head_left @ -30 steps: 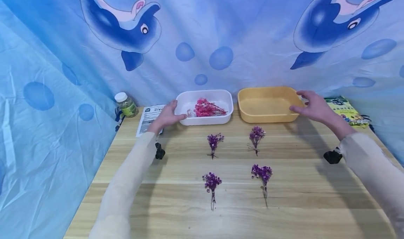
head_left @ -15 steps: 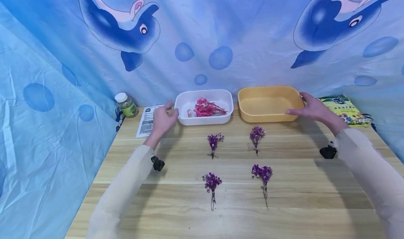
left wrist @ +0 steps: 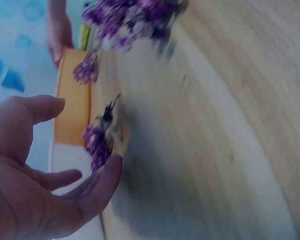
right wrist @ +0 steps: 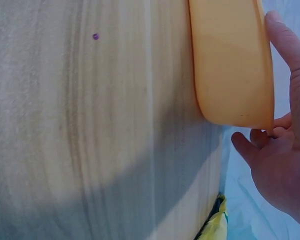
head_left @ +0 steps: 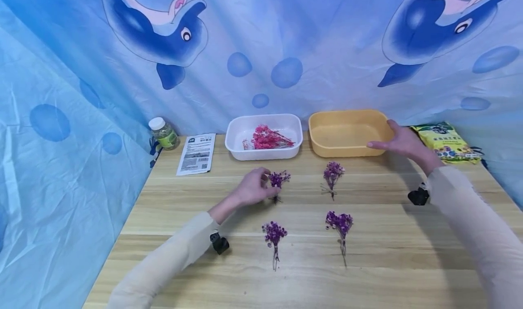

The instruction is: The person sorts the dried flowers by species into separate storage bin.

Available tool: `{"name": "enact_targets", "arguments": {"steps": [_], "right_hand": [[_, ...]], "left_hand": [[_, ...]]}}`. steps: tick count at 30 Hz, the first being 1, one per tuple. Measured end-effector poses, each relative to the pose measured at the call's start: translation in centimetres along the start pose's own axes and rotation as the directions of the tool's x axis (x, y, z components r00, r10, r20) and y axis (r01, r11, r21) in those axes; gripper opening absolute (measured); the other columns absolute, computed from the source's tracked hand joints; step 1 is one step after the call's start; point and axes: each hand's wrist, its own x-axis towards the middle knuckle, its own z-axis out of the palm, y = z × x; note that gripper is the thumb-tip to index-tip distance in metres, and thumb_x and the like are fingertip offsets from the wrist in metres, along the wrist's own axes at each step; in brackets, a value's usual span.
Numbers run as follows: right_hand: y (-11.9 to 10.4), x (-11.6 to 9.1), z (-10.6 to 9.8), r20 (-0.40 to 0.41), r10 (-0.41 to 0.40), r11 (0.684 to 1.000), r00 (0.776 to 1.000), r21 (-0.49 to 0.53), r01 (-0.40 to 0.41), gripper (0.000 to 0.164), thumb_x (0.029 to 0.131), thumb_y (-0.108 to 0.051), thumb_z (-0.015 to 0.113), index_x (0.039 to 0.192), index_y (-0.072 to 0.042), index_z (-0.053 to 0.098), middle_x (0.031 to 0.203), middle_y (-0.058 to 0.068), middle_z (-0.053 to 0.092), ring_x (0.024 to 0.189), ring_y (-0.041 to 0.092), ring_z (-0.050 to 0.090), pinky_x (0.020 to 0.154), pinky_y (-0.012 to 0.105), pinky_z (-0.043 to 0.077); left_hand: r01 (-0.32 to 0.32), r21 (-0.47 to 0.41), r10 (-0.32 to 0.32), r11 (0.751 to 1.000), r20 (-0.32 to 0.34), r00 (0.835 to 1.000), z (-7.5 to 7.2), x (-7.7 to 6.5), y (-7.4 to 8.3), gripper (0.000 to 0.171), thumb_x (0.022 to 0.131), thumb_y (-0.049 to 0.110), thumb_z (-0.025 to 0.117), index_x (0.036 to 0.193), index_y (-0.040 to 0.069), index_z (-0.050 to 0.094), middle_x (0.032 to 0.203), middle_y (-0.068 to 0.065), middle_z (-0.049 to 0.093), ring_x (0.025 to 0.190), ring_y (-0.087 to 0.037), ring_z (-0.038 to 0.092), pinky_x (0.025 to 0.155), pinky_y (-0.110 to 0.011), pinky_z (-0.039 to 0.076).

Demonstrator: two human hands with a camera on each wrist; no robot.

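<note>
My left hand [head_left: 254, 187] reaches over the table at the back-left purple dried flower bunch [head_left: 279, 178], its fingertips overlapping the blooms in the head view. In the left wrist view the thumb and fingers [left wrist: 102, 192] are spread apart, with the bunch [left wrist: 96, 145] just beyond them. My right hand [head_left: 402, 142] rests at the right end of the yellow tray [head_left: 347, 152], the thumb along its front rim and the other fingers at the end wall. Three more purple bunches lie on the wood: back right [head_left: 333, 175], front left [head_left: 274, 234] and front right [head_left: 341, 225].
A white tray [head_left: 265, 154] with pink dried flowers [head_left: 267, 137] stands left of the yellow one. Farther left lie a printed packet [head_left: 197, 154] and a lidded jar [head_left: 164, 134]. A yellow-green bag [head_left: 445, 143] sits at the right, before a blue dolphin curtain [head_left: 261, 41].
My left hand has left the white tray's left end and come forward and right to the back-left purple bunch, uncovering the packet. The right hand stays at the yellow tray, its thumb slightly farther left.
</note>
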Motion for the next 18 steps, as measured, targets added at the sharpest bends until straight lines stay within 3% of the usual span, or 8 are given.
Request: {"name": "enact_targets", "arguments": {"steps": [6, 13, 18], "right_hand": [[0.1, -0.1, 0.4, -0.025, -0.008, 1.000, 1.000, 0.022, 0.009, 0.126, 0.083, -0.064, 0.071, 0.156, 0.003, -0.007, 0.155, 0.041, 0.010, 0.137, 0.060, 0.017, 0.110, 0.070, 0.018], [0.0, -0.1, 0.4, -0.044, 0.007, 1.000, 0.999, 0.017, -0.007, 0.127, 0.082, -0.067, 0.070, 0.157, 0.002, -0.006, 0.155, 0.041, 0.011, 0.137, 0.060, 0.018, 0.109, 0.071, 0.019], [0.1, -0.3, 0.4, -0.047, 0.014, 1.000, 0.999, 0.025, -0.013, 0.126, 0.083, -0.066, 0.070, 0.156, 0.002, -0.006, 0.155, 0.040, 0.010, 0.138, 0.060, 0.017, 0.110, 0.070, 0.019]], "left_hand": [[0.026, 0.064, -0.023, 0.998, -0.036, 0.999, 1.3, 0.3, 0.5, 0.079, 0.083, 0.037, 0.082, 0.142, -0.002, 0.046, 0.107, -0.011, 0.056, 0.092, -0.023, 0.053, 0.079, -0.036, 0.052], [0.069, 0.098, -0.063, 0.993, -0.062, 0.996, 2.2, 0.3, 0.5, 0.088, 0.079, 0.039, 0.084, 0.146, 0.000, 0.043, 0.130, -0.019, 0.052, 0.110, -0.032, 0.055, 0.098, -0.046, 0.049], [0.075, 0.110, -0.066, 0.991, -0.079, 0.995, 2.7, 0.5, 0.6, 0.090, 0.077, 0.037, 0.087, 0.146, 0.000, 0.043, 0.130, -0.019, 0.051, 0.111, -0.033, 0.055, 0.098, -0.047, 0.050]]}}
